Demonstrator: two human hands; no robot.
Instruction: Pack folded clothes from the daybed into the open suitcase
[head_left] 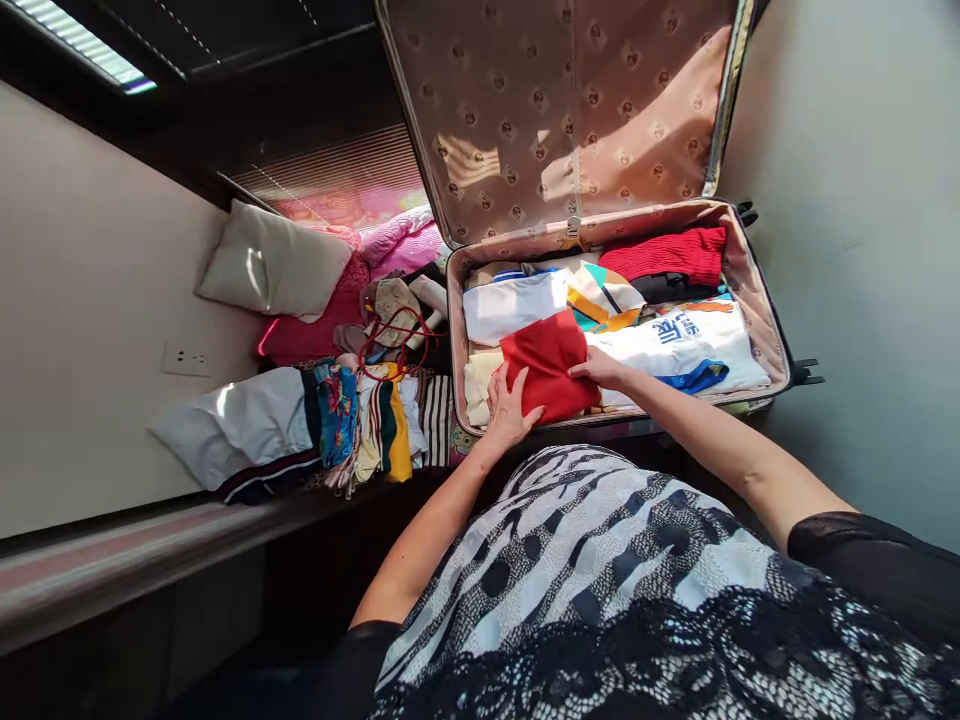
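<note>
An open suitcase (pixel 757 290) lies on the bed, its quilted lid (pixel 562 110) standing upright. Inside are folded clothes: a white piece (pixel 510 305), a multicoloured shirt (pixel 604 295), a dark red knit (pixel 667 255) and a white shirt with blue print (pixel 690 345). A folded red garment (pixel 547 365) lies at the near edge of the case. My left hand (pixel 510 405) rests flat on its left side, fingers spread. My right hand (pixel 600 368) presses its right edge, fingers together on the cloth.
To the left of the suitcase the bed holds a heap of folded clothes (pixel 375 420), a red cord (pixel 394 345), a pink blanket (pixel 352 300) and two pillows (pixel 274 262). A wall (pixel 90 330) with a socket runs on the left, another wall on the right.
</note>
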